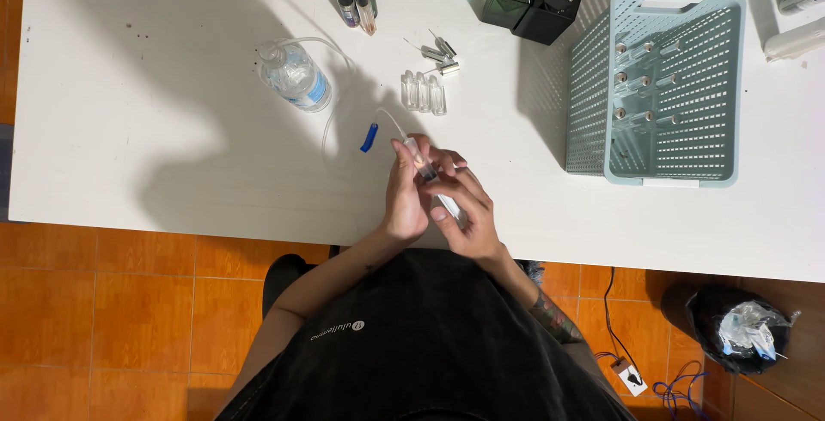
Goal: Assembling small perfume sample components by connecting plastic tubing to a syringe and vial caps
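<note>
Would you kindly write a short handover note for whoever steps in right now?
Left hand and right hand both grip a clear syringe over the white table; a thin tube runs from its tip towards the water bottle.
A blue cap lies left of the hands.
Three small empty glass vials stand beyond, loose spray tops behind them.
Several capped vials lie in the pale green basket.
Done: basket vials assembled. Left: the three vials lack tops.
</note>
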